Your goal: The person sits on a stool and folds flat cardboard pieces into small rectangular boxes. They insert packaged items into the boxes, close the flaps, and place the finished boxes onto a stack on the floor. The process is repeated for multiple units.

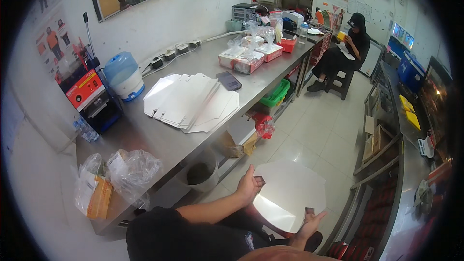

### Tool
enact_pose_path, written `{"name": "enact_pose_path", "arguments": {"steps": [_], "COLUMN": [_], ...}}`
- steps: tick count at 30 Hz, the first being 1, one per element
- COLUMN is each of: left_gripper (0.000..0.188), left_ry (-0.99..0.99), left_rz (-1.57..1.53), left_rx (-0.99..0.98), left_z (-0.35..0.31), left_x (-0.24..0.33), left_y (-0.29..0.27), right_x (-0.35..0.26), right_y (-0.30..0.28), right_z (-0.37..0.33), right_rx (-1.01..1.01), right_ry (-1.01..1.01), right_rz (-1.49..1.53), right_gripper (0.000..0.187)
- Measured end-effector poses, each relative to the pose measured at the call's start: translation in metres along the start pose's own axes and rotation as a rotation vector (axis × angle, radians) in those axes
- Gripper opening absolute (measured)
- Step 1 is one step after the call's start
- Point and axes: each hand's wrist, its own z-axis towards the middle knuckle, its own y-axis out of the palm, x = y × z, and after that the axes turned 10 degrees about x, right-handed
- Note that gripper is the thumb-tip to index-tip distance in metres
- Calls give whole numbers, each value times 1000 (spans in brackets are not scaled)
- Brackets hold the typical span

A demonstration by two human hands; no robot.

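Note:
Over my lap I hold a white cardboard box blank (295, 188), partly folded, with its near side bent up into a curved wall. My left hand (250, 186) is closed on its left edge, fingertips showing at a notch. At the near right corner my right hand (309, 225) grips the board, the thumb outside and fingers tucked at the other notch. Ahead to the left, a fanned stack of flat white box blanks (188, 100) lies on the steel table (166, 164). A dark phone (228, 80) rests beside the stack's far edge.
Bagged red-and-white boxes (249, 61) stand farther along the table. A red machine (87, 92), a blue-and-white water container (123, 75) and plastic bags (130, 166) sit at left. A bucket (199, 169) is below. Another person (352, 43) sits on a stool; shelving (386, 183) lines the right.

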Motion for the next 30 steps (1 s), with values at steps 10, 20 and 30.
{"name": "enact_pose_path", "arguments": {"steps": [10, 20, 30], "left_gripper": [48, 83, 69], "left_ry": [-85, 209, 216], "left_rz": [1185, 651, 680], "left_rx": [-358, -810, -276], "left_z": [-36, -64, -46], "left_x": [43, 36, 5], "left_y": [-8, -31, -2], "right_x": [15, 21, 4], "right_y": [13, -18, 18], "right_z": [-8, 37, 22], "right_rx": [-483, -172, -18], "right_ry": [155, -83, 79], "right_rz": [-567, -526, 81], "right_gripper": [22, 34, 49]}}
